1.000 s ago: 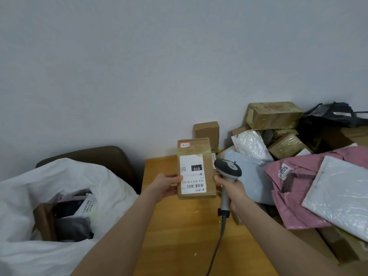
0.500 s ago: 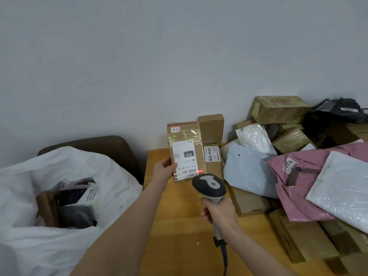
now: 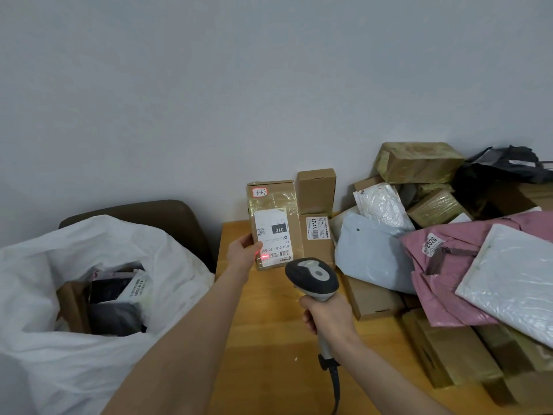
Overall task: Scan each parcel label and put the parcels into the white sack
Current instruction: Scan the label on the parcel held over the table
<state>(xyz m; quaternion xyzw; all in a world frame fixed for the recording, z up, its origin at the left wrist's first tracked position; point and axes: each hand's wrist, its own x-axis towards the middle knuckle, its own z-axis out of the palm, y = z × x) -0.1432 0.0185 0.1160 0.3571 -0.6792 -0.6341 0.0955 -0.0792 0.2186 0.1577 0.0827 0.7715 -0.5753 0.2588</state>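
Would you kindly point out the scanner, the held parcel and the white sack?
scanner (image 3: 312, 275): head view, on its dark head.
parcel (image 3: 273, 229): head view, on its white label.
white sack (image 3: 74, 369): head view, on its near wall.

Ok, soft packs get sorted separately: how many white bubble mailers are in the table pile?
2. The far bubble mailer leans behind the grey-blue poly bag by the wall; the near bubble mailer lies on the pink bag at the right. More may be buried underneath.
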